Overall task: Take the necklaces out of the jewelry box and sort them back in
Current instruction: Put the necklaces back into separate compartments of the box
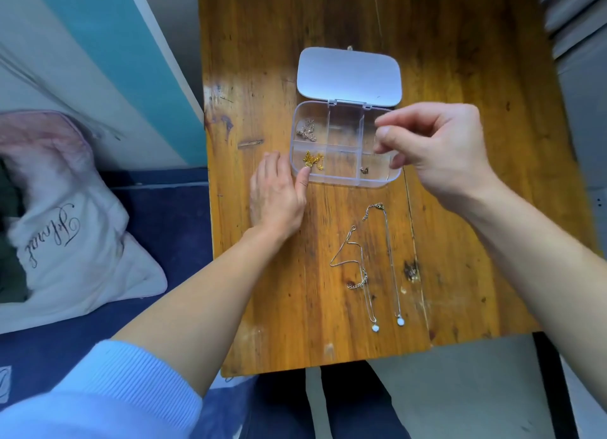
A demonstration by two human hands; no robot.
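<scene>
1. Clear six-compartment jewelry box (pixel 345 178) (lid open) sits mid-table (pixel 476 77) — gold necklace (pixel 313 159) front-left.
2. Left hand (pixel 279 195) lies flat, thumb touching the box.
3. Right hand (pixel 437 146) pinches a fine chain (pixel 364 169) — barely visible.

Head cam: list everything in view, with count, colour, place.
jewelry box: 1, clear, pale lid open, mid-table
gold chain: 1, gold, front-left compartment
silvery chain: 1, silver-pink, back-left compartment
small dark piece: 1, dark, front-right compartment; too small to identify
pendant necklaces: 2, silver chains with white pendants, on the table in front of the box
table: 1, brown wood
pillow: 1, white with script lettering, left of the table
bedding: 1, dark blue, under the pillow
left hand: 1, on the table, thumb against the box's front-left corner
right hand: 1, fingers curled above the box's right side; unclear whether it pinches anything
</scene>
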